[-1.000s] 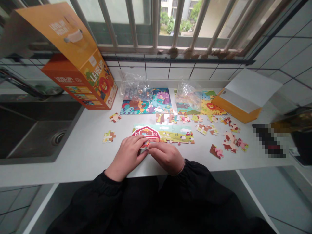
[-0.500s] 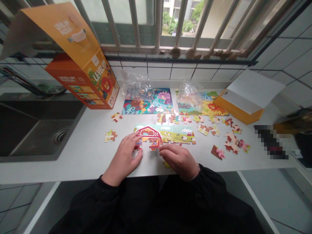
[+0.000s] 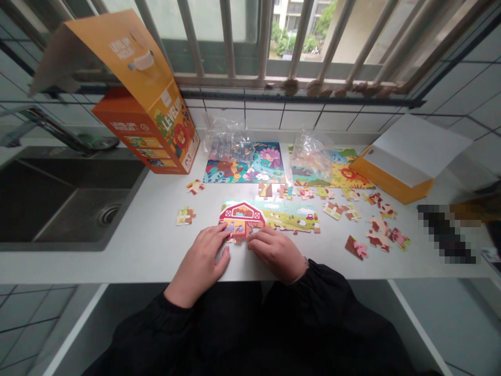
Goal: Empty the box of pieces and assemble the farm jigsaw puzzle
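A farm jigsaw puzzle (image 3: 287,216) lies assembled in part on the white counter (image 3: 117,261), with a red barn (image 3: 241,215) at its left end. My left hand (image 3: 203,261) rests at the lower left of the barn, its fingertips on the puzzle's edge. My right hand (image 3: 274,255) lies beside it, fingertips touching the pieces under the barn. Neither hand clearly lifts a piece. Several loose jigsaw pieces (image 3: 186,215) lie around the puzzle, and more are scattered to the right (image 3: 378,235).
Two finished puzzles (image 3: 245,163) (image 3: 332,175) lie at the back, under clear plastic bags (image 3: 311,156). An orange puzzle box (image 3: 156,125) stands back left, an open box (image 3: 409,156) back right. A steel sink (image 3: 70,203) is set in the counter on the left.
The pieces under the barn now sit closed up against the puzzle. My hands have come closer together. The whole scene has shifted slightly right in view.
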`<action>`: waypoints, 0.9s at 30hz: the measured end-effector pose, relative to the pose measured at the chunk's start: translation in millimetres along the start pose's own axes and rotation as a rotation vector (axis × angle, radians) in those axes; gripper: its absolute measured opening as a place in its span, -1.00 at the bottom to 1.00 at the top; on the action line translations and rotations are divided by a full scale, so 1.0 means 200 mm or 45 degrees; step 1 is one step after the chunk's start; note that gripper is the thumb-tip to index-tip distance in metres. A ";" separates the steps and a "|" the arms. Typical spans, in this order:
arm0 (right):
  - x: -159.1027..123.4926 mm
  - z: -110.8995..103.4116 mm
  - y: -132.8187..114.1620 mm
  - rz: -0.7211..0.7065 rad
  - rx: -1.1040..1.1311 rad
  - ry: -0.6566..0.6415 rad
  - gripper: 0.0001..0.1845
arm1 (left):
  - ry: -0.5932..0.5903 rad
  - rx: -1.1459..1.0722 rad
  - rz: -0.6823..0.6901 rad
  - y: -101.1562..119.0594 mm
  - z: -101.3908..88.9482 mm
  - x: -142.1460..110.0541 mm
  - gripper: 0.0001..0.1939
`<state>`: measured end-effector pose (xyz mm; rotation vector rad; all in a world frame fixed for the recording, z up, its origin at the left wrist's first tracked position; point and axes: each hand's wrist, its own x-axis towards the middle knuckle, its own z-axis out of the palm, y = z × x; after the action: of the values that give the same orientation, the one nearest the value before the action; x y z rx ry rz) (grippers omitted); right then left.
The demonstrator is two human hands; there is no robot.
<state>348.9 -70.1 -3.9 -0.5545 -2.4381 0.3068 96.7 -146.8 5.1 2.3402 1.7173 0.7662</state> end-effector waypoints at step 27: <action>0.01 0.03 0.00 0.130 0.089 0.067 -0.87 | -0.167 0.038 0.121 0.04 -0.02 0.01 -0.56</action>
<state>344.1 -69.2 -6.8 -0.6493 -2.3431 0.4126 102.2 -148.4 11.6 2.4475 1.5849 0.5902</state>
